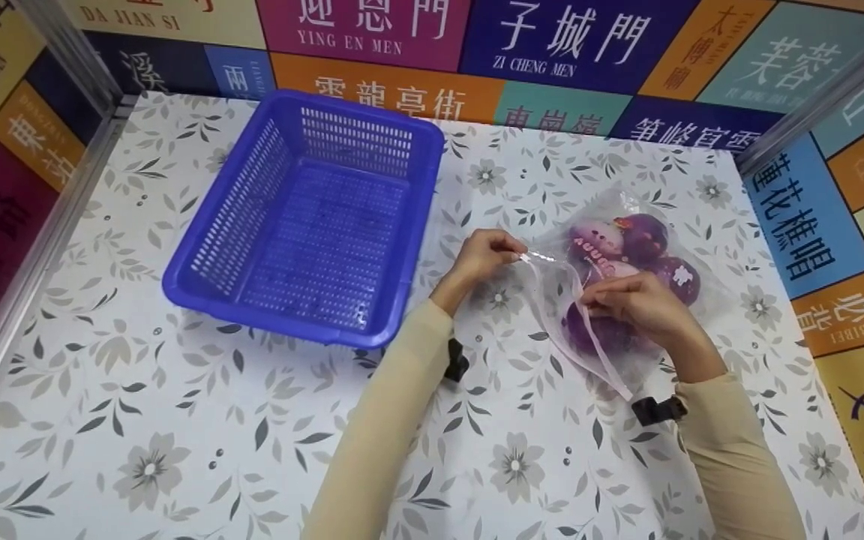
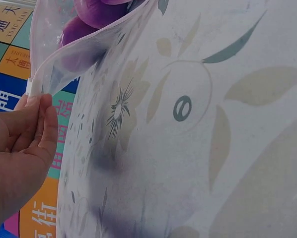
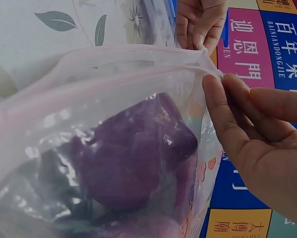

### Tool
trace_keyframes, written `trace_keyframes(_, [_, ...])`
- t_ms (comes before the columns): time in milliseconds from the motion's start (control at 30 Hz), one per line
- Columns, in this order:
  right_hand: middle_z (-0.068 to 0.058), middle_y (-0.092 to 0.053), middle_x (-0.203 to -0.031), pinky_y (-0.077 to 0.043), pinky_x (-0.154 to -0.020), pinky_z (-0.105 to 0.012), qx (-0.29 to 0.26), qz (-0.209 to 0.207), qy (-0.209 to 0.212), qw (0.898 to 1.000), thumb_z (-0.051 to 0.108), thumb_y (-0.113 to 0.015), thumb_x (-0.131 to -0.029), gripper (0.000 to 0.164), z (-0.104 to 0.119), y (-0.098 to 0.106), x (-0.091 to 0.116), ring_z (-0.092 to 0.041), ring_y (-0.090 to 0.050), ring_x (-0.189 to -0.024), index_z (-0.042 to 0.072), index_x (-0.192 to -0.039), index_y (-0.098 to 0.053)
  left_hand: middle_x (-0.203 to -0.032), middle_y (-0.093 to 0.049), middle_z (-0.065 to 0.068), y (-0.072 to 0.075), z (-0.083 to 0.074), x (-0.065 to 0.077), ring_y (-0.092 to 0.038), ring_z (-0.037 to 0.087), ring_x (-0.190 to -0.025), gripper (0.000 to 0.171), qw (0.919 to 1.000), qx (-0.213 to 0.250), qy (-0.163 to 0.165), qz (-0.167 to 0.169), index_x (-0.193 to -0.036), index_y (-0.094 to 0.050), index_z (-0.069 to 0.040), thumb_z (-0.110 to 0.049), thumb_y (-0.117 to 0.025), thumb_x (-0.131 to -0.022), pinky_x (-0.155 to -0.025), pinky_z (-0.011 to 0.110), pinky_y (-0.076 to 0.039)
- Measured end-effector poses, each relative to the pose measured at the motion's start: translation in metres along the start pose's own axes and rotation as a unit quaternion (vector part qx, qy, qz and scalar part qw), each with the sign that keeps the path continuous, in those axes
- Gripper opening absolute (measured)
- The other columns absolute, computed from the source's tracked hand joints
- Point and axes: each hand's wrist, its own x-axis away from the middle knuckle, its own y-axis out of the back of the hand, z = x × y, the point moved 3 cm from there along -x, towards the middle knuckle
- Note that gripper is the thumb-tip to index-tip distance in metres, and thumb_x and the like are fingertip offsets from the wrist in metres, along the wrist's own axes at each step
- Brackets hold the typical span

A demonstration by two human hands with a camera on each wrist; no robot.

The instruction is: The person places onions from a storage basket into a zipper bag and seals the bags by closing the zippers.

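A clear plastic zip bag [image 1: 622,201] with a pale pink top strip lies on the right side of the table, its mouth spread apart. Through the film show several round purple things [image 1: 679,279], some with pink printed designs on or over them. My left hand [image 1: 481,259] pinches the far corner of the bag's mouth, beside a small white zip slider [image 2: 29,86]. Thumb and fingers of my right hand [image 1: 646,306] pinch the mouth's rim nearer the middle. In the right wrist view, a glossy purple piece [image 3: 128,153] shows inside the bag, below the pink strip.
A blue plastic basket [image 1: 426,180] with slotted walls stands left of my hands, nothing inside it. The table [image 1: 252,457] wears a floral cover. Colourful panels with printed lettering [image 1: 372,30] wall it in at the back and both sides.
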Motion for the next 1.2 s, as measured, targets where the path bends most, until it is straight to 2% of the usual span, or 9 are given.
trace_keyframes(200, [-0.012,-0.066,-0.088,-0.052,-0.078,-0.034,-0.001,0.002,0.006,1.0,-0.014,-0.044,-0.086,0.021,-0.003,0.001,0.0,-0.021,-0.065,-0.081,-0.028,-0.1,-0.051,-0.088,-0.066,0.017,0.0,0.0,0.002,-0.057,0.009,-0.072,0.009,0.9995,0.029,-0.006,0.008,-0.087,-0.065,0.009,0.01,-0.063,-0.079,-0.07,0.017,-0.05])
trace_keyframes(367, [-0.012,-0.066,-0.088,-0.051,-0.079,-0.033,0.005,-0.007,-0.009,1.0,-0.014,-0.042,-0.087,0.022,-0.004,0.003,0.0,-0.021,-0.065,-0.083,-0.026,-0.102,-0.052,-0.086,-0.066,0.015,0.001,0.003,0.002,-0.059,0.012,-0.074,0.01,0.9997,0.024,0.001,-0.008,-0.088,-0.065,0.009,0.01,-0.063,-0.078,-0.069,0.017,-0.05])
trace_keyframes(467, [-0.011,-0.067,-0.088,-0.051,-0.08,-0.032,0.013,-0.018,-0.021,1.0,-0.013,-0.043,-0.087,0.022,-0.005,0.005,-0.001,-0.02,-0.064,-0.083,-0.025,-0.103,-0.052,-0.082,-0.066,0.011,0.003,0.003,0.003,-0.058,0.01,-0.072,0.009,0.9996,0.017,0.005,-0.021,-0.087,-0.066,0.007,0.009,-0.063,-0.078,-0.067,0.016,-0.049])
trace_keyframes(733, [-0.003,-0.068,-0.087,-0.052,-0.076,-0.029,0.076,-0.036,-0.058,0.995,-0.006,-0.046,-0.089,0.022,-0.007,0.01,-0.008,-0.015,-0.065,-0.08,-0.017,-0.102,-0.06,-0.08,-0.066,0.012,0.008,0.002,0.005,-0.059,0.01,-0.069,0.009,0.9979,0.019,0.017,-0.059,-0.083,-0.066,0.006,0.012,-0.061,-0.078,-0.063,0.015,-0.048])
trace_keyframes(867, [-0.004,-0.067,-0.088,-0.052,-0.077,-0.027,0.08,-0.029,-0.047,0.995,-0.007,-0.046,-0.089,0.022,-0.007,0.011,-0.011,-0.014,-0.064,-0.081,-0.02,-0.103,-0.057,-0.081,-0.066,0.014,0.01,-0.001,0.006,-0.058,0.01,-0.068,0.009,0.997,0.02,0.016,-0.073,-0.084,-0.065,0.007,0.012,-0.061,-0.078,-0.061,0.015,-0.047])
trace_keyframes(1033, [-0.005,-0.067,-0.091,-0.053,-0.074,-0.026,0.073,-0.025,-0.04,0.996,-0.006,-0.048,-0.089,0.02,-0.006,0.013,-0.011,-0.013,-0.064,-0.079,-0.014,-0.1,-0.063,-0.08,-0.066,0.014,0.011,-0.003,0.007,-0.056,0.008,-0.066,0.01,0.9964,0.017,0.017,-0.081,-0.084,-0.065,0.007,0.013,-0.06,-0.077,-0.06,0.014,-0.046])
trace_keyframes(1200, [-0.006,-0.066,-0.091,-0.053,-0.072,-0.026,0.061,-0.026,-0.033,0.997,-0.007,-0.048,-0.088,0.02,-0.006,0.019,-0.011,-0.014,-0.064,-0.08,-0.008,-0.094,-0.067,-0.076,-0.065,0.009,0.012,-0.004,0.008,-0.056,0.008,-0.065,0.008,0.9969,0.004,0.021,-0.076,-0.083,-0.066,0.004,0.01,-0.061,-0.079,-0.059,0.015,-0.047])
